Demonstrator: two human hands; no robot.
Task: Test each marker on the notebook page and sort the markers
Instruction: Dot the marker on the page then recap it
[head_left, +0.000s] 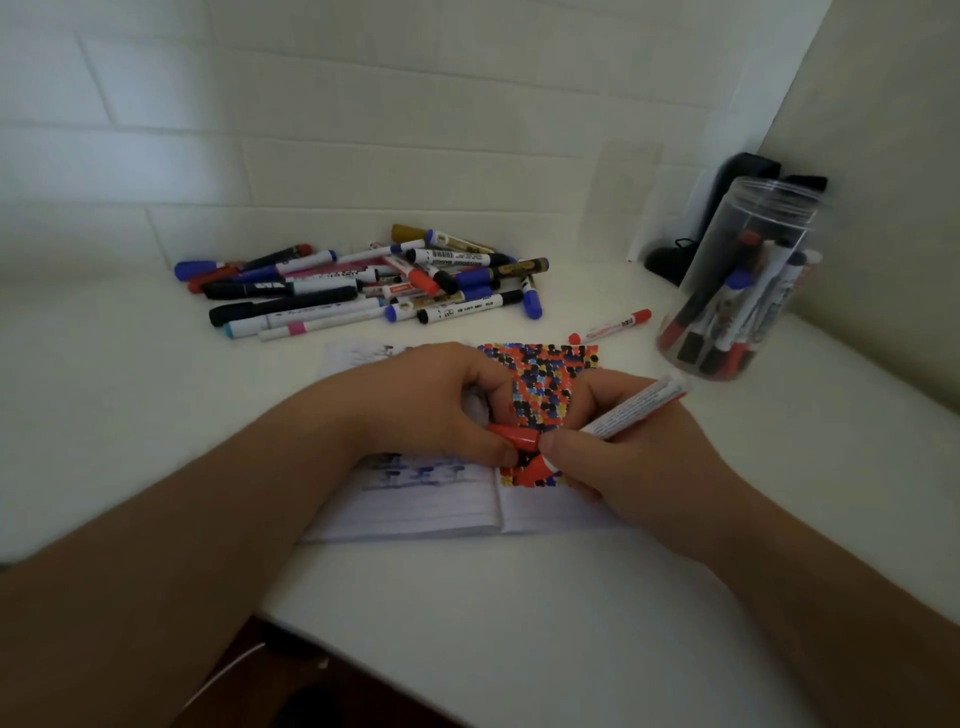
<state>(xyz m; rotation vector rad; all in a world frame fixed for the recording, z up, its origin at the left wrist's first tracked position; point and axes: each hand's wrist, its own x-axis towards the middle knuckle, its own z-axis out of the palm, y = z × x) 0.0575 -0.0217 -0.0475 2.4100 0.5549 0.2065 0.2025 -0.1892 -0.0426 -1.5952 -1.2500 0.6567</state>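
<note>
Head view: looking down at a white surface (519, 597) set against a white tiled wall (363, 130).

Lying open near the middle, a notebook (415, 514), its right page (540, 379) packed with red, black, blue and yellow marker dots; fainter blue marks showing on the left page.

Curling over the notebook, the left hand (431, 405), its grip pinching a red cap (514, 436) between thumb and fingers.

Gripping a red marker (631, 408), the right hand (634, 462), fingers wrapped narrow round the white barrel, the red nib end pointing down at the dotted page, just beside the cap. Hard to tell whether the tip is touching the paper.

Lying heaped farther back toward the wall, a pile of markers (363, 280) with blue, black, red, pink and gold caps, crossing over each other.

Resting alone between the pile and the jar, just beyond the notebook's far right corner, a single red-capped marker (615, 326).

Standing at the right, a clear plastic jar (748, 270), open at the top, holding several markers upright or leaning, mostly red and black ends down.

Sitting behind the jar in the corner, dark objects (727, 208), too dim to make out.
</note>
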